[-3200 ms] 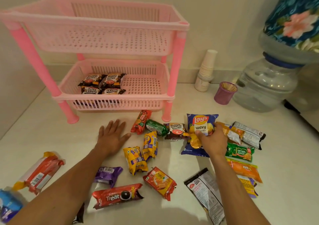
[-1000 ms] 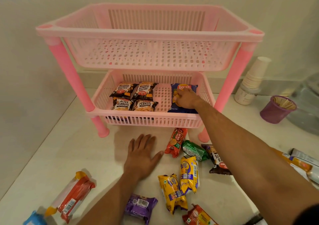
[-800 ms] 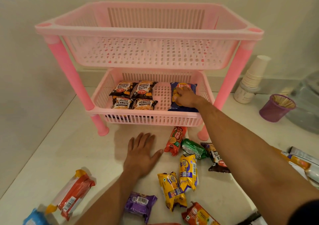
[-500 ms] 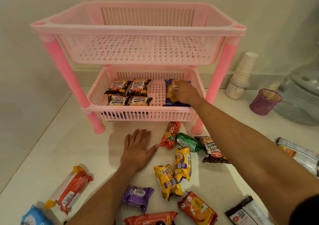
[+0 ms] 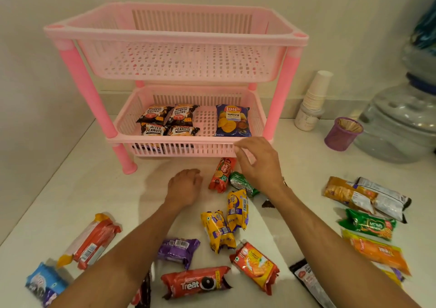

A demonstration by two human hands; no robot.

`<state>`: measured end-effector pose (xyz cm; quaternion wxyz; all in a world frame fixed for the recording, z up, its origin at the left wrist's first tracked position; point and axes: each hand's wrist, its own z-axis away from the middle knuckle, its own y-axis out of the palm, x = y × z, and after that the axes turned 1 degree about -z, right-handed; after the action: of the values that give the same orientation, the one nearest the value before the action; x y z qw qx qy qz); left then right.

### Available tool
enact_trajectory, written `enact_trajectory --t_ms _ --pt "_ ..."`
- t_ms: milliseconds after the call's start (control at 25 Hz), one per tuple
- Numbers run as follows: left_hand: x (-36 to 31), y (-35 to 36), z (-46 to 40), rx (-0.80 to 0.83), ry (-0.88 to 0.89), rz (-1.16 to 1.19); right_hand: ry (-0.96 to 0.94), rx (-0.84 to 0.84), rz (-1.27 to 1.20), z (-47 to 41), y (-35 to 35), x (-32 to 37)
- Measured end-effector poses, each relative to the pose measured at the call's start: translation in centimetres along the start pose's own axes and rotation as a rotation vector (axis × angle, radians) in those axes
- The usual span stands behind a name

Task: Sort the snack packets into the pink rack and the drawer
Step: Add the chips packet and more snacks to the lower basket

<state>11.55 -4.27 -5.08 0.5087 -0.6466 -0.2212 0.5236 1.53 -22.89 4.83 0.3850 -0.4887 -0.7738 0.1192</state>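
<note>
The pink rack stands on the counter with two tiers. Its lower tier holds several salted peanut packets on the left and a blue Lay's chip bag on the right. My right hand hovers just in front of the lower tier's rim, fingers loosely apart, holding nothing. My left hand rests on the counter with fingers curled under, holding nothing. Between my hands lie a red biscuit roll and a green packet; two yellow packets lie nearer to me.
Loose packets cover the counter: purple, red Treat, orange-red, a red-white roll at left, several at right. A paper cup stack, purple cup and water jug stand at back right.
My right hand carried the Lay's bag from the counter into the lower tier, let go of it and drew back out over the rim. My left hand curled its fingers.
</note>
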Motion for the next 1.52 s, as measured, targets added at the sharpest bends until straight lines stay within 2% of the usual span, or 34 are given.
enact_trajectory --t_ms 80,200,280,360,520,680,840,1040,1280,1400,1520 --pt "-2.0 -0.3 0.4 -0.028 0.040 0.095 0.093 0.091 0.060 1.8 -0.1 -0.7" --pt "-4.9 -0.1 0.7 -0.028 0.087 0.105 0.310 0.340 0.194 2.5 0.3 -2.0" --pt "-6.3 0.1 0.2 -0.006 0.048 0.123 0.401 0.522 0.315 2.7 0.8 -3.0" --pt "-7.0 0.4 -0.4 0.029 -0.001 0.115 0.472 0.677 0.336 2.8 1.4 -3.5" --pt "-6.8 0.5 -0.4 0.067 -0.057 0.105 0.504 0.833 0.354 2.3 2.0 -3.6" --pt "-6.0 -0.3 -0.3 0.116 -0.072 -0.018 0.536 0.928 0.355 1.1 2.1 -3.5" --pt "-5.9 -0.8 0.5 0.136 -0.071 -0.120 0.573 0.897 0.321 1.1 2.3 -3.3" --pt "-5.6 -1.6 2.6 0.094 -0.067 -0.109 0.493 0.805 0.331 1.5 1.3 -2.1" --pt "-5.9 -4.5 5.7 -0.060 -0.061 0.000 0.307 0.682 0.287 0.9 -0.7 0.6" --pt "-5.9 -6.5 6.8 -0.080 -0.065 0.075 0.305 0.650 0.217 0.6 -1.6 1.1" --pt "-5.7 -8.7 7.3 -0.074 -0.034 0.201 0.354 0.588 0.004 -0.3 -2.5 1.4"
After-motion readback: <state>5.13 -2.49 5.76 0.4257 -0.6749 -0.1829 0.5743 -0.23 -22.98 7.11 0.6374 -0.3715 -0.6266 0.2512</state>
